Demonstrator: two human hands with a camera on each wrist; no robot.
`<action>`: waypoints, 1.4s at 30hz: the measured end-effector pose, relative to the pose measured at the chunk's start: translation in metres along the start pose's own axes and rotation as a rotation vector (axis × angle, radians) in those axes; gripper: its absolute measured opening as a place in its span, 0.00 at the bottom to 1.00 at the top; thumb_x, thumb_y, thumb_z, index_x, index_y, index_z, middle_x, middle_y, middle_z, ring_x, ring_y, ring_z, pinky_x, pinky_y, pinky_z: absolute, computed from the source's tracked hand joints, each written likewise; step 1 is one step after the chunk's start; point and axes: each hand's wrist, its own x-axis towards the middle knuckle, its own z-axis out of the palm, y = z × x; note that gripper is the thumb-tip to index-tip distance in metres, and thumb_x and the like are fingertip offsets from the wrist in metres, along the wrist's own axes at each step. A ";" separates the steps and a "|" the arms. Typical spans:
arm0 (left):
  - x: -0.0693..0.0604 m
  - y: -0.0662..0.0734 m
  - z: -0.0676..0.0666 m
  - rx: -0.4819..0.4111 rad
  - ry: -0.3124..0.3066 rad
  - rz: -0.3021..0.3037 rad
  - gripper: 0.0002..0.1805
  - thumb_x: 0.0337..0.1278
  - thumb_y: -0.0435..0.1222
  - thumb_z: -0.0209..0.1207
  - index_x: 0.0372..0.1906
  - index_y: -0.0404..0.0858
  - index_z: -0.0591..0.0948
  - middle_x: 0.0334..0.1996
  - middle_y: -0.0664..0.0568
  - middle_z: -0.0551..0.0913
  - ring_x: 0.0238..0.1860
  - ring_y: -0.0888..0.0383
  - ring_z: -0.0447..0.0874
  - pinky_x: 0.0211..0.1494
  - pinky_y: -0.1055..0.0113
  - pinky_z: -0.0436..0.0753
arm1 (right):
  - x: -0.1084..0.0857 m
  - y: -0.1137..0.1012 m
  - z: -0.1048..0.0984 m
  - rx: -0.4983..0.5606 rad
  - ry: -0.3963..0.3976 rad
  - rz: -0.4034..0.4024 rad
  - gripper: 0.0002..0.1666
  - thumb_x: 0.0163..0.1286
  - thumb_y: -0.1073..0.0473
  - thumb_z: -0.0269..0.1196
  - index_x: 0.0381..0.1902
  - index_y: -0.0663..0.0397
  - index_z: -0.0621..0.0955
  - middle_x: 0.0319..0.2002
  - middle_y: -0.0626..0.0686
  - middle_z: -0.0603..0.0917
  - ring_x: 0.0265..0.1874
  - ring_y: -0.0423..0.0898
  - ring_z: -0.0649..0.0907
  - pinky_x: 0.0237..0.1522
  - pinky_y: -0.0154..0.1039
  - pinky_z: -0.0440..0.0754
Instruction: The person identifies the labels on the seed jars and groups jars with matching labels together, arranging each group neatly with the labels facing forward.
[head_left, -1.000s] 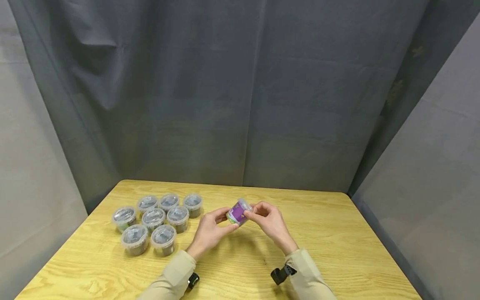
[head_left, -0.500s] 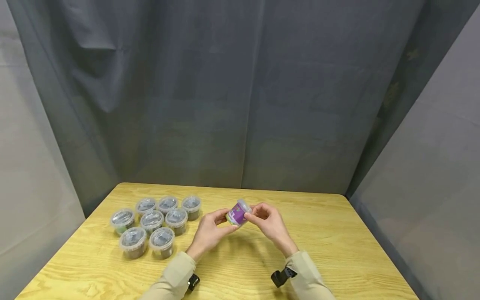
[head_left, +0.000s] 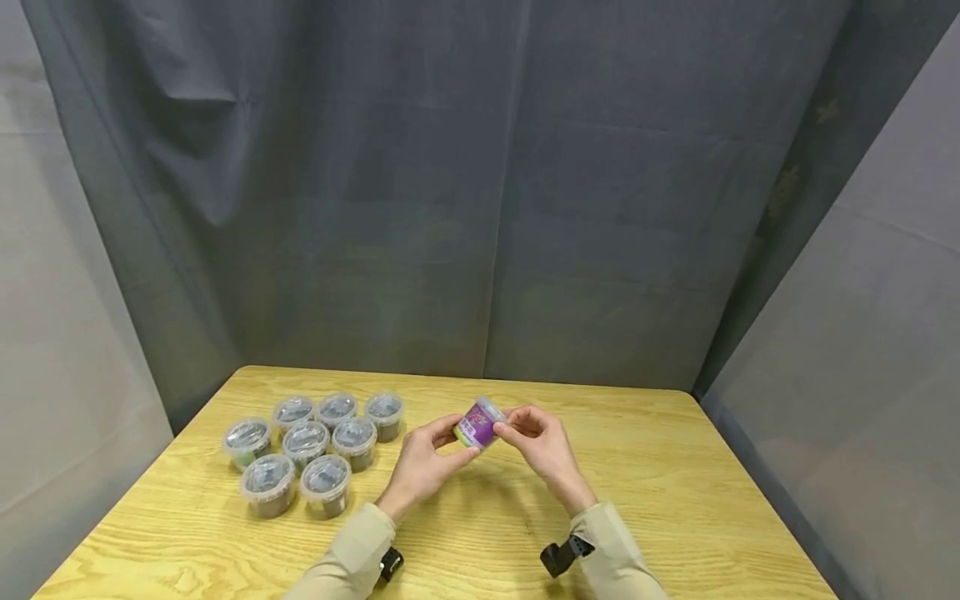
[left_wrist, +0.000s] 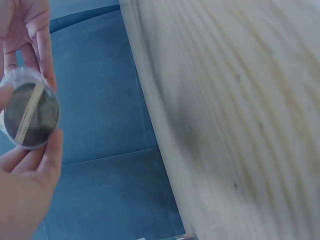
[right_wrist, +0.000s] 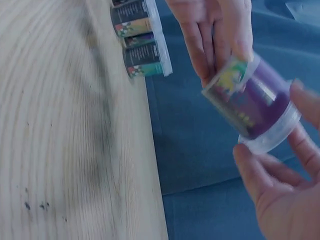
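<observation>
Purple-labelled tub (head_left: pixel 477 426), tilted above tabletop (head_left: pixel 660 483): left hand (head_left: pixel 420 463) pinches base end (left_wrist: pixel 45 112), right hand (head_left: pixel 543 450) pinches lid end (right_wrist: pixel 272 134). Step, seemingly: label inspection; next calls for steady two-handed grip.

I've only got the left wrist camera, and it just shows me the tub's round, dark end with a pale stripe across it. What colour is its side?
Observer: From the right wrist camera, the held tub is mostly purple around its side.
Operator: Ooh! Are there any more tubs?
Observer: Yes, the head camera shows eight more lidded tubs standing on the wood-grain table, over on the left side.
Operator: Which hand is holding the lid end?
Observer: The right hand holds it by its clear lid.
</observation>
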 end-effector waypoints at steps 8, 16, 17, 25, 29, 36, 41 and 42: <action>-0.003 -0.002 0.001 0.023 0.001 0.037 0.32 0.52 0.40 0.71 0.62 0.35 0.77 0.57 0.41 0.82 0.54 0.46 0.84 0.58 0.57 0.82 | -0.003 0.000 0.003 -0.004 0.068 0.065 0.12 0.60 0.59 0.73 0.34 0.60 0.80 0.43 0.55 0.86 0.42 0.42 0.83 0.45 0.34 0.81; -0.001 -0.003 0.002 -0.032 -0.028 0.012 0.32 0.53 0.41 0.71 0.62 0.32 0.76 0.56 0.39 0.82 0.55 0.45 0.84 0.60 0.54 0.81 | -0.002 0.000 0.001 0.014 0.059 0.036 0.14 0.60 0.59 0.73 0.38 0.61 0.81 0.43 0.57 0.87 0.43 0.42 0.85 0.48 0.34 0.84; -0.001 -0.002 0.003 -0.021 -0.011 0.021 0.32 0.52 0.40 0.71 0.62 0.32 0.76 0.56 0.39 0.82 0.54 0.45 0.84 0.60 0.53 0.81 | -0.002 -0.001 0.001 0.012 0.063 0.041 0.14 0.59 0.58 0.73 0.38 0.61 0.82 0.42 0.56 0.87 0.43 0.42 0.85 0.49 0.35 0.84; 0.000 0.002 0.005 0.017 -0.017 0.042 0.29 0.57 0.39 0.68 0.63 0.34 0.76 0.58 0.41 0.80 0.57 0.47 0.82 0.61 0.53 0.81 | -0.001 -0.004 -0.001 -0.008 0.077 0.054 0.16 0.59 0.57 0.73 0.39 0.60 0.82 0.40 0.53 0.86 0.42 0.42 0.84 0.50 0.40 0.84; 0.001 0.002 0.004 0.010 -0.046 0.009 0.27 0.61 0.43 0.65 0.62 0.36 0.77 0.59 0.43 0.81 0.58 0.47 0.81 0.63 0.52 0.79 | 0.001 -0.003 -0.006 -0.023 0.042 0.043 0.15 0.60 0.58 0.73 0.40 0.59 0.82 0.41 0.55 0.86 0.44 0.44 0.85 0.52 0.40 0.84; 0.005 -0.001 0.004 0.034 -0.039 0.007 0.26 0.68 0.52 0.56 0.66 0.48 0.73 0.56 0.46 0.83 0.55 0.50 0.84 0.58 0.58 0.83 | 0.002 0.000 -0.014 -0.196 -0.045 -0.054 0.10 0.59 0.57 0.73 0.34 0.52 0.81 0.45 0.53 0.87 0.47 0.47 0.86 0.50 0.35 0.85; 0.010 -0.002 0.005 0.087 -0.116 0.047 0.25 0.67 0.51 0.57 0.67 0.58 0.71 0.60 0.50 0.80 0.50 0.55 0.86 0.49 0.64 0.86 | 0.004 0.002 -0.019 -0.230 -0.136 -0.106 0.09 0.60 0.63 0.72 0.33 0.53 0.80 0.51 0.57 0.85 0.51 0.51 0.85 0.51 0.35 0.85; 0.011 -0.003 0.005 0.097 -0.131 0.055 0.24 0.67 0.50 0.57 0.67 0.58 0.72 0.61 0.51 0.79 0.50 0.55 0.86 0.48 0.65 0.86 | 0.004 0.003 -0.020 -0.226 -0.154 -0.106 0.09 0.60 0.63 0.71 0.33 0.54 0.80 0.53 0.58 0.84 0.52 0.52 0.85 0.51 0.35 0.85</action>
